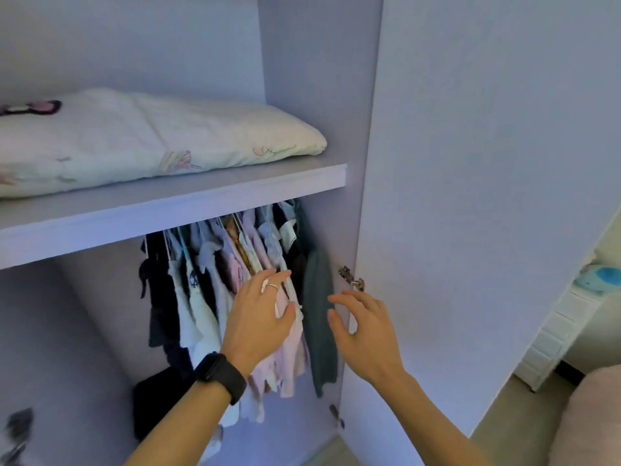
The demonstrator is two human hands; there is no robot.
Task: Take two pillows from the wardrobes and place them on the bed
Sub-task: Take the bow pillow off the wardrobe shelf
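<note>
A flat white pillow [141, 139] with faint pink prints lies on the wardrobe shelf [188, 205] at upper left. Both my hands are raised below the shelf, in front of the hanging clothes. My left hand [262, 314], with a ring and a black wristband, has its fingers spread and holds nothing. My right hand [364, 334] is beside it, fingers apart and curved, also holding nothing. Neither hand touches the pillow.
Several garments [235, 274] hang on a rail under the shelf. The open wardrobe door [487, 196] stands to the right with a hinge [351, 278]. A white drawer unit [554, 338] and a pink soft edge [591, 418] show at lower right.
</note>
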